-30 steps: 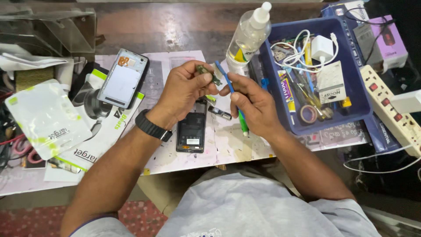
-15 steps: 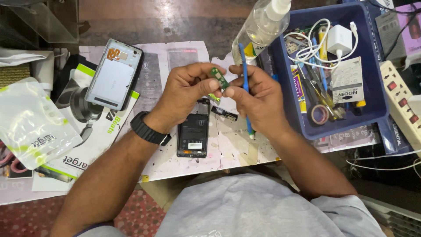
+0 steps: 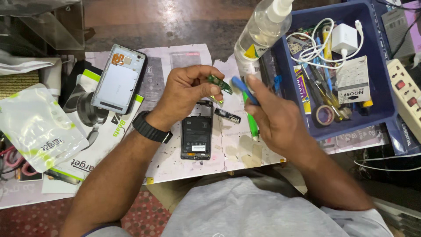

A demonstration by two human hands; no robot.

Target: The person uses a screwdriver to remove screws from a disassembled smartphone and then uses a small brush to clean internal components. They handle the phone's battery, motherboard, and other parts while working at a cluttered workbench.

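Right, blue bin of tools sits right of the opened phone, spray bottle up and right of it, removed back cover well left. Phone lies on the paper sheet, battery exposed, so teardown looks partly done; reassembly left, I'd judge. Left hand above the phone pinches the small green circuit board between fingertips. Right hand grips a blue-green brush. Versus half a second ago: hands have parted, brush is off the board.
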